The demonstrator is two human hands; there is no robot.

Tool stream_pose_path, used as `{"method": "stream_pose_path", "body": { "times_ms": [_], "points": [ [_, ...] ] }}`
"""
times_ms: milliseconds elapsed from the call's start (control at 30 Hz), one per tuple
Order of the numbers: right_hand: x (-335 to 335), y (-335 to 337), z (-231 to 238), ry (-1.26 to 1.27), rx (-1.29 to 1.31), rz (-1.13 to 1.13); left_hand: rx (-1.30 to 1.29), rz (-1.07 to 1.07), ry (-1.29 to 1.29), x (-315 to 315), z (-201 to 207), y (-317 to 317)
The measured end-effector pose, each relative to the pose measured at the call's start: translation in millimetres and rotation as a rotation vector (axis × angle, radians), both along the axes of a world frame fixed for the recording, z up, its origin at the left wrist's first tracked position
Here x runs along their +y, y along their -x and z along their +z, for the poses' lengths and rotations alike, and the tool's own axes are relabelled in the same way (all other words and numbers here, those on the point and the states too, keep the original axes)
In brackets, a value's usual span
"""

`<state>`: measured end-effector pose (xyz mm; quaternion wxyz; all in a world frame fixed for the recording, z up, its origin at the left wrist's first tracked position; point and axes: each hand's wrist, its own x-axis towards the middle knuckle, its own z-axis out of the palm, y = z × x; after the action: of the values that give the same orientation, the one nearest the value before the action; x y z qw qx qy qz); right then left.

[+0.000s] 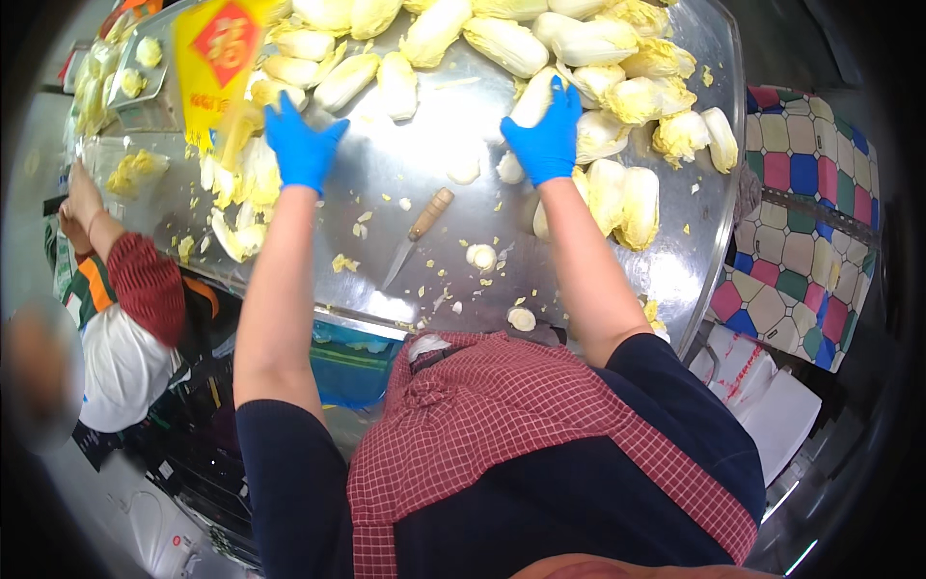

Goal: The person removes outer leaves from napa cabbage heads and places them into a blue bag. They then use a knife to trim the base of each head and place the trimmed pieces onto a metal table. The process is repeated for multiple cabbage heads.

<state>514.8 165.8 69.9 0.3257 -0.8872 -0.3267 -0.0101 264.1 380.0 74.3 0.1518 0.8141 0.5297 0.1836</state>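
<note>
My left hand [304,145], in a blue glove, is open with its fingers and thumb spread. It hovers beside a heap of napa cabbages [347,81] at the far left, its palm apparently bare. My right hand [547,138], gloved alike, has its thumb and fingers apart against a pale napa cabbage [531,100]; no closed grip shows. Between my forearms, a wooden-handled knife [430,214] lies on the metal table [367,174], its blade toward me. Cut cabbage stem ends [480,257] and leaf scraps lie around it.
More napa cabbages [617,198] are stacked at the right. At the left hangs a yellow bag with a red diamond [227,48]. A co-worker's arm [92,207] reaches to the table's left end. A patterned covered stack [805,154] stands beyond the right edge.
</note>
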Motion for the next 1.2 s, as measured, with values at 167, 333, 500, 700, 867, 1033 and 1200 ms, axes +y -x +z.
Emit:
{"method": "stream_pose_path", "body": {
  "times_ms": [167,333,500,700,867,1033,1200],
  "points": [
    [-41,46,50,-0.542,1.012,0.279,-0.221,-0.467,-0.004,-130,55,7],
    [-60,137,72,-0.636,1.764,0.620,-1.062,0.093,1.074,-217,60,51],
    [-52,227,74,-0.019,0.967,1.067,-1.360,0.416,0.793,-256,61,114],
    [-58,302,40,0.121,0.806,1.270,-1.359,0.702,0.577,-293,34,183],
    [-72,336,9,0.222,0.891,1.251,-1.512,0.806,0.588,-319,16,212],
    [-74,351,-45,0.184,0.809,1.379,-1.577,1.038,0.592,-336,-11,235],
    [-62,361,-42,0.329,1.450,1.077,-1.964,1.043,0.602,-349,-40,253]
  ]
}}
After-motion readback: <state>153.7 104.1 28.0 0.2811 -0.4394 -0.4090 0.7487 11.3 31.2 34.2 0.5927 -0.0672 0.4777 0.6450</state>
